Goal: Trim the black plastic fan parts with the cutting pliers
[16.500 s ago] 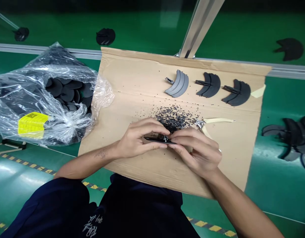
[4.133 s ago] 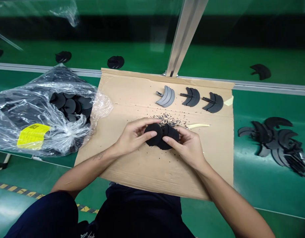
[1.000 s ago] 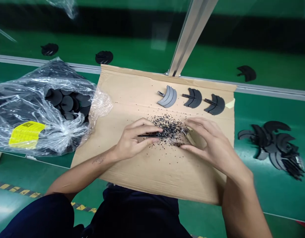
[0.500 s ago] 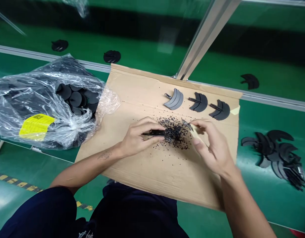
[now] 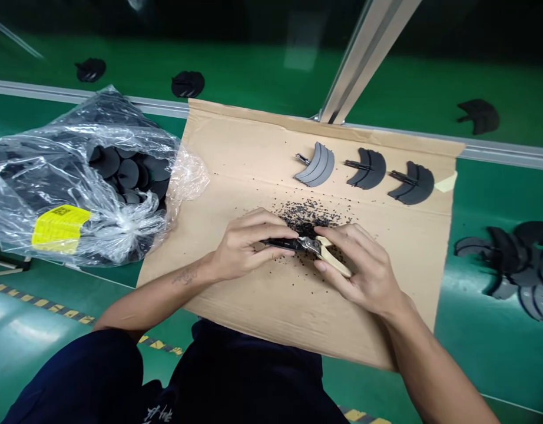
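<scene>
We have one head-worn view, looking forward and steeply down, close over our fingers (image 5: 271, 227) and the cardboard sheet (image 5: 236, 153) beyond them.

Lighting bright and even, from overhead. Broad pale glare on the glossy green counter (image 5: 474, 330) at lower left and right. White highlights on the crumpled clear plastic bag (image 5: 77, 182). Flat brown cardboard sheet (image 5: 254, 153) evenly lit; only short soft shadows under the hands. Top strip of frame dark. Slight softness and wide-angle bending towards the edges; centre reasonably sharp.
</scene>
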### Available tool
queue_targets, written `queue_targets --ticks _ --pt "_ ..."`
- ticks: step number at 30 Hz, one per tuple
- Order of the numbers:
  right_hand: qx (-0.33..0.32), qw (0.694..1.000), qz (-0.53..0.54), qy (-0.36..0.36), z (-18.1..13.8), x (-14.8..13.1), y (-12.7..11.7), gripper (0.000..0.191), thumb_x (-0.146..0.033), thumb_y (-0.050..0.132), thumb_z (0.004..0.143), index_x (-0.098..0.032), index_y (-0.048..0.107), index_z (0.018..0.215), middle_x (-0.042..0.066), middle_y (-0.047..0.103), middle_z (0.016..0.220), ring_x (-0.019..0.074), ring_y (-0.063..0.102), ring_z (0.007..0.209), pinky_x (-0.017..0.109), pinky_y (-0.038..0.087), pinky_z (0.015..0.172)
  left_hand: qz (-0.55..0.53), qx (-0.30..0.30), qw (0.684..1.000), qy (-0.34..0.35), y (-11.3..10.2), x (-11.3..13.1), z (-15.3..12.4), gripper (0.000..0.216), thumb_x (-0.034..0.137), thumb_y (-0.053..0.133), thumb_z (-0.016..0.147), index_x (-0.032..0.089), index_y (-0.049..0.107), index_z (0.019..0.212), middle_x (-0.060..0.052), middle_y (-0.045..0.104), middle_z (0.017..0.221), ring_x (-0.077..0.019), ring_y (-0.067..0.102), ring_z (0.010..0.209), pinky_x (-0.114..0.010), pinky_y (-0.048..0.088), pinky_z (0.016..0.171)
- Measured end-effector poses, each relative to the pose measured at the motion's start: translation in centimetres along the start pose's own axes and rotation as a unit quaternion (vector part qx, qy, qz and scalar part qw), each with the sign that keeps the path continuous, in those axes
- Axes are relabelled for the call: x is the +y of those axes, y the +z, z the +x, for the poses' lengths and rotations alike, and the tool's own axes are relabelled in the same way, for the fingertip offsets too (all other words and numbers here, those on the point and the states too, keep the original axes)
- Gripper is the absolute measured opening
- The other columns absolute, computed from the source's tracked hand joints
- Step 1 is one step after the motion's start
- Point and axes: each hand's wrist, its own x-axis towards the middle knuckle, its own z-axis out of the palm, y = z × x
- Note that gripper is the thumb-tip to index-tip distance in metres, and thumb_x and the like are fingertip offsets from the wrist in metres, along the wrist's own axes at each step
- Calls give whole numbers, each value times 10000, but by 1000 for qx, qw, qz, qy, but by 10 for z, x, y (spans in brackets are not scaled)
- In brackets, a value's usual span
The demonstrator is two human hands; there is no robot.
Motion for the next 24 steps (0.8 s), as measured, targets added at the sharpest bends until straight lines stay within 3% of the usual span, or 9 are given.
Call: queue_targets --ticks 6,16,24 --pt "4 1000 -12 -23 -2 -1 2 462 -278 703 940 -214 575 1379 120 703 1025 236 679 854 383 581 728 -8 -3 1000 21 1 1 0 228 269 796 850 183 760 1058 -61 761 916 -132 698 846 -258 582 761" --pt "-8 998 -60 -22 -4 -8 -4 419 -264 713 937 -238 611 1342 92 717 961 226 671 786 357 570 683 -41 0 998 44 3 -1 -2 218 265 815 829 168 771 1020 -74 764 856 -136 703 773 -265 588 724" --pt "21 997 71 37 -2 -10 -4 255 -258 673 959 -233 673 1212 68 697 917 184 664 748 309 554 650 -22 -13 999 47 2 6 1 276 226 830 811 139 750 1060 -70 746 880 -123 687 799 -233 571 722"
